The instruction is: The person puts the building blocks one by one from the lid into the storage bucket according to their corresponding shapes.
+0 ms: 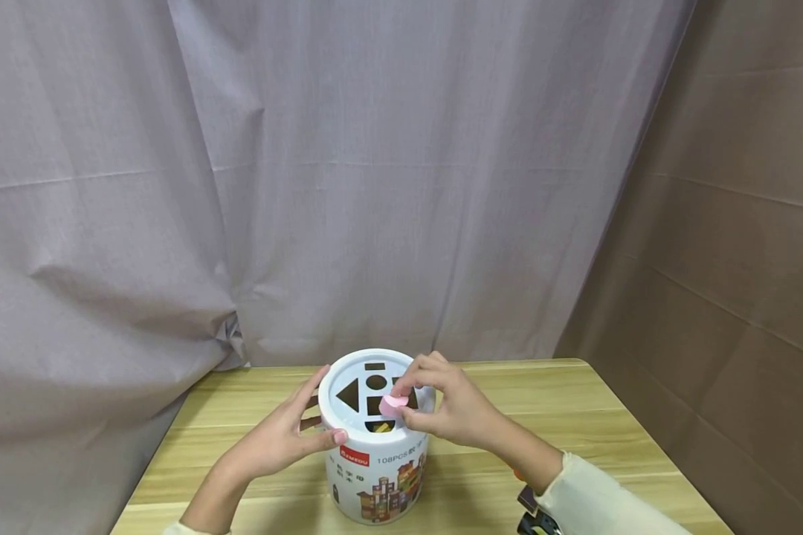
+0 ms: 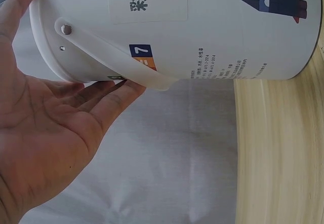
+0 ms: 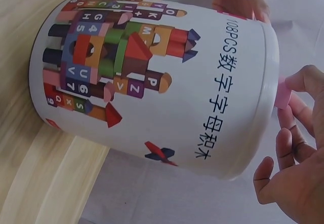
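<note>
Over the lid (image 1: 348, 374) of the white bucket (image 1: 368, 469), the right hand (image 1: 450, 397) is pinching a pink block (image 1: 392, 406), its exact shape hard to tell, while the left hand (image 1: 282, 432) is bracing the bucket with spread fingers, so aligning block and opening (image 1: 376, 382) should help.

Before you lies a yellowish wood-grain counter (image 1: 542, 409), its far right corner rounded; behind it you see a grey curtain (image 1: 388, 186), creased and bunched near the counter's far left corner, while on your right hangs a browner cloth (image 1: 723, 245) crossed by fold lines
</note>
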A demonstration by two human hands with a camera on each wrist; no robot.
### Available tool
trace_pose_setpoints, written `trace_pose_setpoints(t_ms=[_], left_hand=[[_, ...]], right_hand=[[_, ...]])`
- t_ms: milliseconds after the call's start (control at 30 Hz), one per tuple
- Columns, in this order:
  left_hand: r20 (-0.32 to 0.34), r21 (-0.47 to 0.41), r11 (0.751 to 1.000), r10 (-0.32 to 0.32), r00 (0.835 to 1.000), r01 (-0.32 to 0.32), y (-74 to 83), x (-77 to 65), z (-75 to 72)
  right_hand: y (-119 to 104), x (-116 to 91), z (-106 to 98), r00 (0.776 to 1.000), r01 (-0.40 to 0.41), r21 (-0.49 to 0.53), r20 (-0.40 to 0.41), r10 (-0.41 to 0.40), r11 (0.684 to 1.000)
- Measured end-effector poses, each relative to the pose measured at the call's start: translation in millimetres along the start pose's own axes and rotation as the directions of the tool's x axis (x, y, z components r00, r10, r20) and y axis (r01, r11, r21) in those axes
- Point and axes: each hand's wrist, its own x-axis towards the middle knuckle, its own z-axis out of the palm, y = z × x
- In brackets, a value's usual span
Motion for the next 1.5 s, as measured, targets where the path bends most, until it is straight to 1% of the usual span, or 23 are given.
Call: trace_pose_setpoints(t_ms=[200, 300, 567, 867, 1200, 1400, 1500], left_hand=[[-0.008, -0.005, 0.999, -0.041, 0.999, 0.041, -1.5, 0.7, 2.5], [-0.007, 0.003, 0.999, -0.049, 0.999, 0.049, -2.3, 1.0, 2.7], [-0.009, 0.006, 0.999, -0.048, 0.999, 0.048, -2.4, 1.6, 3.7], [-0.012, 0.002, 0.999, -0.045, 0.999, 0.045, -3.8, 0.4, 2.6], [-0.015, -0.008, 0.999, -0.043, 0.999, 0.043, -8.1, -1.8, 1.6], [-0.02, -0.011, 0.999, -0.048, 0.999, 0.048, -6.4, -3.5, 0.4], [-0.017, -0.004, 0.999, -0.039, 0.999, 0.039, -4.8, -4.1, -0.4]], right_hand=[[-2.6, -0.1, 4.4, 0.999, 0.016, -0.003, 0.028, -0.016, 1.0], [-3.1, 0.1, 6.1, 0.999, 0.026, 0.0, 0.038, -0.026, 1.0], [-4.8, 0.9, 11.8, 0.996, 0.04, 0.028, 0.073, -0.042, 0.999], [-7.6, 5.4, 16.9, 0.994, 0.049, 0.028, 0.092, -0.052, 0.998], [-7.2, 6.9, 20.0, 0.991, 0.003, 0.022, 0.136, -0.006, 1.0], [-8.3, 8.0, 19.6, 0.99, 0.01, 0.032, 0.141, -0.014, 0.999], [-9.5, 9.0, 18.5, 0.99, 0.009, 0.035, 0.142, -0.014, 0.999]])
